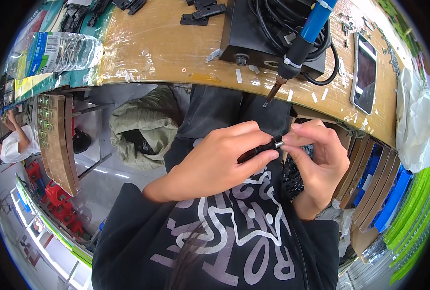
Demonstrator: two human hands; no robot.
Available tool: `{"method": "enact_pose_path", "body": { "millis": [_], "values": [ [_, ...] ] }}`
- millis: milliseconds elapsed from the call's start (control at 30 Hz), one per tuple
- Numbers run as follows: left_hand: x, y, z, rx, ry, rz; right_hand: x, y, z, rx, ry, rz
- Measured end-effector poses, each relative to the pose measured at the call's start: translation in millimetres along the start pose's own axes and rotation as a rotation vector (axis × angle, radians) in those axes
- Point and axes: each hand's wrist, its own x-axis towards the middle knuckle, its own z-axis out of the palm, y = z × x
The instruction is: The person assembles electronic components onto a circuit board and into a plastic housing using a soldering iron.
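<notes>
My left hand (pixel 220 157) is closed around a small black part (pixel 253 151), held in front of my body below the table edge. Most of that part is hidden by my fingers. At its right end a small silver metal piece (pixel 279 144) shows. My right hand (pixel 321 157) pinches this end between thumb and forefinger, so both hands meet at the part. Just above them a soldering iron (pixel 297 48) with a blue handle hangs over the table edge, its tip pointing down and left, apart from my fingers.
A black box (pixel 244 36) with coiled cable stands on the table (pixel 152 43). A phone (pixel 365 72) lies to the right, a water bottle (pixel 55 53) to the left. Loose black parts (pixel 203 12) lie at the back. A person (pixel 19 140) sits at far left.
</notes>
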Motion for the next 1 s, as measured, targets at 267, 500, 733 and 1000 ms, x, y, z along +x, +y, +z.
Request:
{"method": "enact_pose_path", "body": {
  "millis": [267,500,733,1000],
  "values": [
    [-1.9,3.9,1.8,0.058,-0.017,0.001,-9.3,0.1,-0.1,0.054,0.038,0.044],
    [-8.2,-0.5,7.8,0.166,-0.056,-0.057,-14.7,2.3,4.0,-0.014,-0.005,0.137],
    [-5.1,-4.9,12.9,0.158,-0.067,-0.061,-11.3,5.6,1.9,0.074,-0.023,0.247],
    [-4.0,-3.0,17.1,0.141,-0.039,-0.035,-15.6,11.9,-4.3,0.17,-0.03,0.289]
  ]
}}
